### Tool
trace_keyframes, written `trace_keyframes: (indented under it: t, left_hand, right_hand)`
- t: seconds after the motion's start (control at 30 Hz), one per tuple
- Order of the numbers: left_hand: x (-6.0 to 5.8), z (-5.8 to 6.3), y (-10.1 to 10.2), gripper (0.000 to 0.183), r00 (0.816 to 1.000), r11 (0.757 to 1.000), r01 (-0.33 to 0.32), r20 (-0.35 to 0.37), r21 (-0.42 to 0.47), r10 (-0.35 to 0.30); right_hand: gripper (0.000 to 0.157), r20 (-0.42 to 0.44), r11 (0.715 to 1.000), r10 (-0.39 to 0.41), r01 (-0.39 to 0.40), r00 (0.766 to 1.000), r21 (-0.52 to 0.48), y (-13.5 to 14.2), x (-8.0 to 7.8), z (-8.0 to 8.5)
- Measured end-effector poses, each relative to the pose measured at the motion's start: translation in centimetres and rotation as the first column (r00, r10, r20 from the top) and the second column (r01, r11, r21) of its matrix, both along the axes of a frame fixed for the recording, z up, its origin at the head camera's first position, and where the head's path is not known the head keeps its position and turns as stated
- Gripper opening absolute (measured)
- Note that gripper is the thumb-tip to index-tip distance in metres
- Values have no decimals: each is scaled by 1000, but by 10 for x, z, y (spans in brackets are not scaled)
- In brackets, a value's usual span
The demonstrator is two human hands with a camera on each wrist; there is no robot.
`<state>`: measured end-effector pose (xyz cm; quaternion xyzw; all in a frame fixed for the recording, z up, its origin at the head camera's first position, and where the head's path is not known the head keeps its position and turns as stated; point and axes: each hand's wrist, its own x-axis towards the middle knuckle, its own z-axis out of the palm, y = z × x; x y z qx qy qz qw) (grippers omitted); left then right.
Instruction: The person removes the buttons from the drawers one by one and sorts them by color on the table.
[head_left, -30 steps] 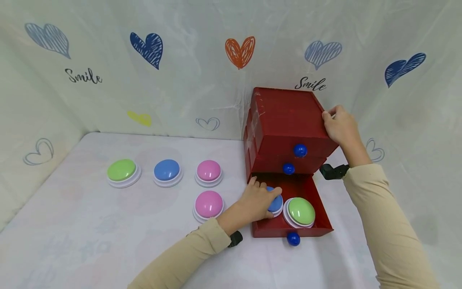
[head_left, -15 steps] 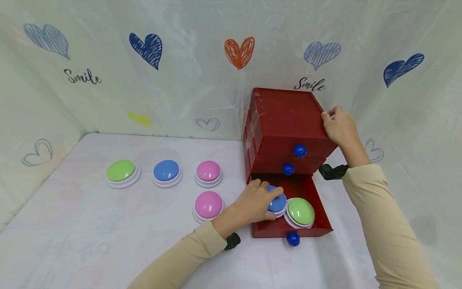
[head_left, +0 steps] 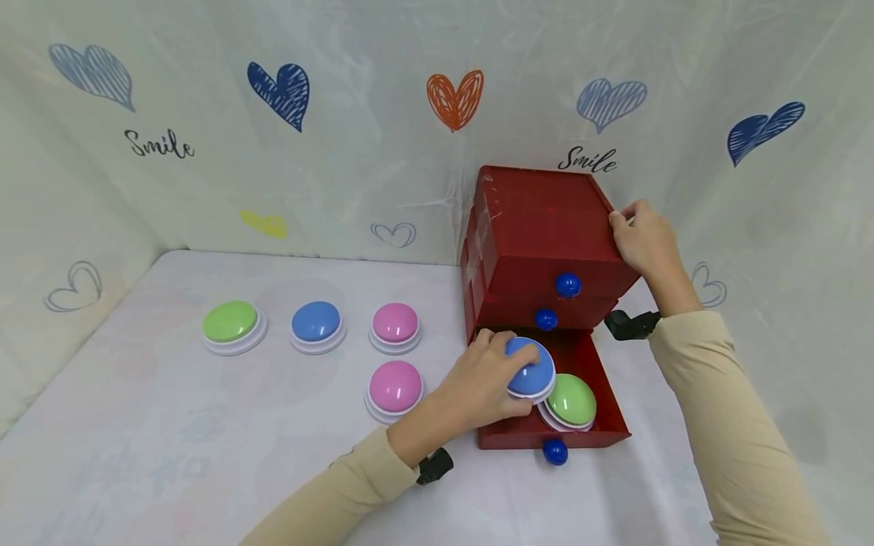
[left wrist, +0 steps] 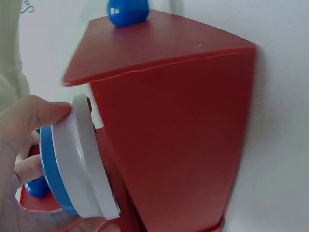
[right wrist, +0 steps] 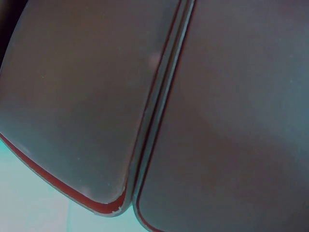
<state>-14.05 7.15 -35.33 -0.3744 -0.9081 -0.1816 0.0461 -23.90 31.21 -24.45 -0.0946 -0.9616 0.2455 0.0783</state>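
My left hand [head_left: 478, 379] grips a blue dome push button [head_left: 536, 381] by its edge, tilted, above the pulled-out bottom drawer [head_left: 611, 402]. In the left wrist view the button's white base [left wrist: 79, 159] faces the drawer's red outer side [left wrist: 174, 130], with my thumb on its rim. A green push button [head_left: 573, 400] sits inside the drawer, right beside the blue one and partly overlapped by it. My right hand [head_left: 645, 239] holds the top right edge of the red drawer cabinet [head_left: 546, 212]; the right wrist view shows only the cabinet's dark side panels [right wrist: 87, 106].
On the white table stand another green button [head_left: 230, 321], another blue button [head_left: 316, 321] and two pink buttons [head_left: 395, 324], left of the cabinet. The two upper drawers are closed, with blue knobs [head_left: 568, 285]. A curtain printed with hearts hangs behind.
The blue button has risen from the drawer's left part and moved slightly right, tilting in my left hand. My right hand stays on the cabinet edge.
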Motion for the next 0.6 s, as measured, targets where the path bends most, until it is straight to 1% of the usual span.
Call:
trace_keyframes:
  t: [0.27, 0.47, 0.6]
  left_hand:
    - [6, 10, -13, 53, 995, 995, -63, 86, 81, 56]
    - [8, 14, -22, 54, 982, 985, -120, 162, 124, 99]
    - [9, 16, -29, 56, 975, 978, -146, 190, 149, 117]
  right_hand:
    - [53, -2, 1000, -3, 3, 1000, 6, 0, 0, 0]
    - [55, 4, 1000, -1, 1, 1000, -4, 0, -1, -1]
    - [55, 3, 1000, -1, 1, 1000, -11, 1, -1, -1]
